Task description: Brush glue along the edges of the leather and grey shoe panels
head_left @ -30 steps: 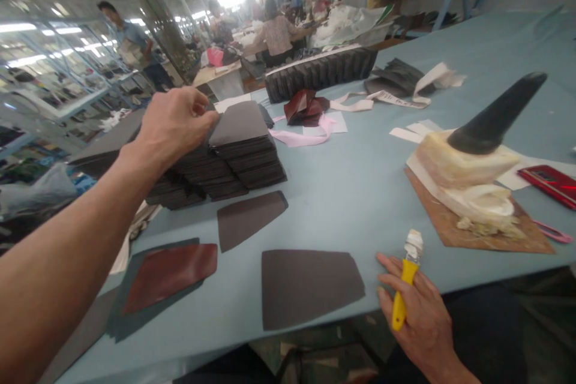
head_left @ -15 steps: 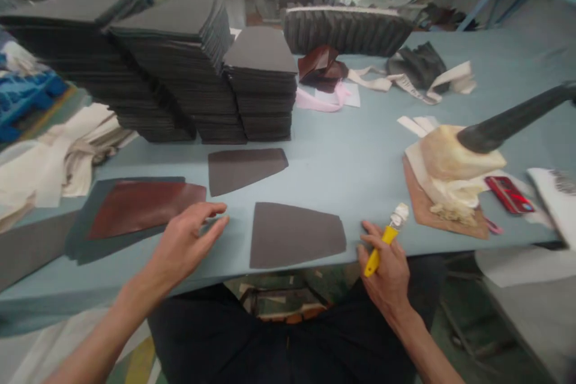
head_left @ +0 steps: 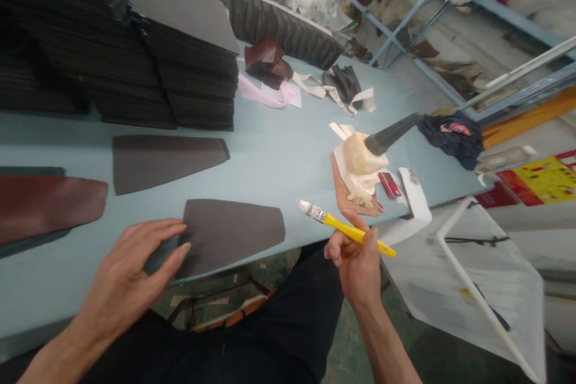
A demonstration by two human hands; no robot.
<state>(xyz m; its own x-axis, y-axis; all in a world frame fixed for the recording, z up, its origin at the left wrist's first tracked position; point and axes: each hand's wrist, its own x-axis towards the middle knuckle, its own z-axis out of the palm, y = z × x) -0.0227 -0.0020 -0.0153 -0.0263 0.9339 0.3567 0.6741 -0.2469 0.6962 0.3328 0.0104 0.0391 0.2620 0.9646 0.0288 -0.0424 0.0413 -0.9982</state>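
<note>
My left hand [head_left: 135, 267] lies flat and open on the left end of a dark grey cut piece [head_left: 234, 233] at the near edge of the light blue table [head_left: 279, 159]. My right hand [head_left: 355, 255] is closed on a yellow-handled brush [head_left: 346, 227], held up off the table with its bristles pointing left. A second grey cut piece [head_left: 164, 159] lies farther back. A reddish-brown leather piece [head_left: 45, 204] rests on a grey piece at the far left.
Tall stacks of dark cut pieces [head_left: 180, 66] stand at the back left. A lump of pale glue with a black handle [head_left: 366, 153] sits on a brown board to the right, a red phone [head_left: 389, 185] beside it. Ribbons and leather scraps [head_left: 288, 81] lie behind.
My left hand came back from the stacks and settled on the near grey piece. My right hand lifted the brush off the table edge. The view swung right.
</note>
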